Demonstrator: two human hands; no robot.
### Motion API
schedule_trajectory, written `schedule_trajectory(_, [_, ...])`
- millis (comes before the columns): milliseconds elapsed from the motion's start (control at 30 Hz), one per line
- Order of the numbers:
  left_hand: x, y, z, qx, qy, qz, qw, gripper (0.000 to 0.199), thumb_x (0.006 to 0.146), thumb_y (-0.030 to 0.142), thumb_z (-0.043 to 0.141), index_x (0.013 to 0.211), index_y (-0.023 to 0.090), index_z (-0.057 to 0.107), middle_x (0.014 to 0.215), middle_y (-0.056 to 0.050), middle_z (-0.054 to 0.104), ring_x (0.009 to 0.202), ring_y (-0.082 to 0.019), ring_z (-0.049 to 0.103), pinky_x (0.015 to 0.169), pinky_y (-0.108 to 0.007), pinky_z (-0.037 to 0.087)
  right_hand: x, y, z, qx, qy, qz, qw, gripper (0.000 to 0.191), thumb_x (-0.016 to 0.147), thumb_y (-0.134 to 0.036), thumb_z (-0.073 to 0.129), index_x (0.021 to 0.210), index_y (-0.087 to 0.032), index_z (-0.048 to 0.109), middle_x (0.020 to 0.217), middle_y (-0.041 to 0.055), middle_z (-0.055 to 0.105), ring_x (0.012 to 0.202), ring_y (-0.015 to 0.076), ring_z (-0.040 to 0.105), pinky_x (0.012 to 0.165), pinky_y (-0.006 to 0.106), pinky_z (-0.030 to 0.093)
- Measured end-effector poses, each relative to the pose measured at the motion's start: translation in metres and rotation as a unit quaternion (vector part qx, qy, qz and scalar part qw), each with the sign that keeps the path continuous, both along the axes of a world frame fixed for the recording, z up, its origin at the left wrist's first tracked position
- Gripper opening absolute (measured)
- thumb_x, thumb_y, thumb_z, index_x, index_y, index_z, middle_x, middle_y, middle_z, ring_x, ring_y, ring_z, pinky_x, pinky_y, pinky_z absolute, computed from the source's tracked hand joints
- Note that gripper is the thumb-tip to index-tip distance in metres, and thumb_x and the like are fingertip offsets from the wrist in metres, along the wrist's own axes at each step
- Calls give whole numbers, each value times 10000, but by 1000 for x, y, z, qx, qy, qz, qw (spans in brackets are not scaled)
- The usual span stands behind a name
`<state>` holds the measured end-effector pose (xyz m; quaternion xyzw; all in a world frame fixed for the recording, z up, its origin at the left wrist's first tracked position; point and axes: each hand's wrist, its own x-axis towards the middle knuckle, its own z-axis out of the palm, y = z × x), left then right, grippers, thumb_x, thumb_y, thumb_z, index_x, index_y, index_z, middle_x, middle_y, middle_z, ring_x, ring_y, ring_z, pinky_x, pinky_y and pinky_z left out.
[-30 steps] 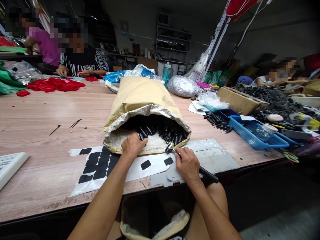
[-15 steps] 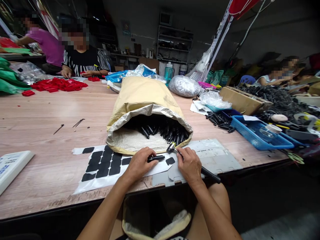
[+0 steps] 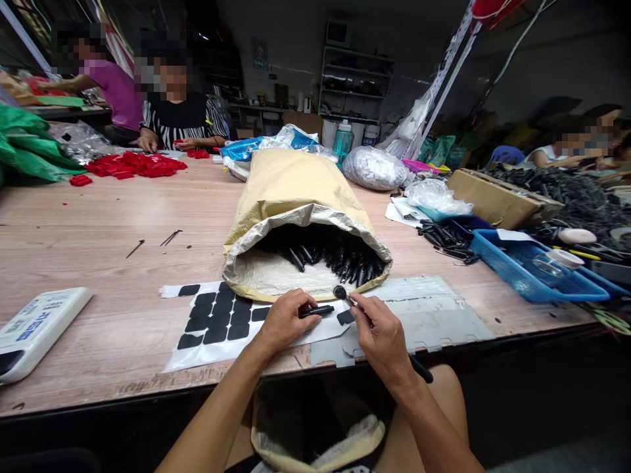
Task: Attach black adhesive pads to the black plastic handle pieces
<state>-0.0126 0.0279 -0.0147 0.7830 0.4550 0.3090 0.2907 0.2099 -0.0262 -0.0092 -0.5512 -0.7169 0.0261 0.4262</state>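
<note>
My left hand (image 3: 286, 322) is closed around a short black pen-like part (image 3: 319, 311), held just above the white sheet (image 3: 177, 360) with its rows of black rounded patches. In my right hand (image 3: 382, 332) is a small hammer (image 3: 340, 293), gripped close to its head, with the round black face showing. Its dark handle runs under the palm and sticks out behind the wrist. The hammer head is just beyond the tip of the black part, apart from it. Behind both hands, a tan sack (image 3: 300, 180) lies with its mouth open, full of similar black parts (image 3: 352, 263).
Grey board (image 3: 434, 305) lies beneath the right side. Blue baskets (image 3: 522, 279) and black pieces stand at right; a white box-like device (image 3: 42, 332) is at left. Red pieces (image 3: 133, 164) lie near a co-worker in stripes (image 3: 190, 121). Another open sack (image 3: 345, 453) sits below the table edge.
My right hand has turned the hammer so its round face shows, and less of the handle is visible. My left hand still holds the black part. The whole view has shifted slightly.
</note>
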Motion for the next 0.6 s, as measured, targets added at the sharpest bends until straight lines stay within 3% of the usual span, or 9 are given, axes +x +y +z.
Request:
schedule_trajectory(100, [0,0,3,-3,-2,1,1000,122,789,259,729,897,204,746,856,-25,661,843,-190,589,759,-293,432,-13,-9,9,-24,20,43,999,318,993,-219,468,1250,-237,653,984,60,701,927,182,647,848,314,522])
schedule_trajectory(233, [-1,0,4,-5,-6,-10,1000,126,793,235,714,905,202,759,834,-22,639,834,-184,575,749,-286,420,-24,-16,11,-1,33,66,997,321,992,-196,470,1256,-237,649,993,61,697,935,178,647,849,309,522])
schedule_trajectory(433, [0,0,4,2,-9,-22,1000,104,808,207,678,861,200,768,766,-10,602,788,-169,553,719,-278,403,-29,-19,3,-46,-41,38,997,351,1007,-176,411,1244,-247,659,910,48,673,892,175,636,826,295,508])
schedule_trajectory(600, [0,0,2,0,-21,-10,1000,126,795,219,706,899,185,769,824,-26,638,827,-178,577,755,-286,420,-22,-18,8,-12,-7,9,1000,317,1009,-213,452,1247,-231,660,945,60,681,891,175,623,835,305,499])
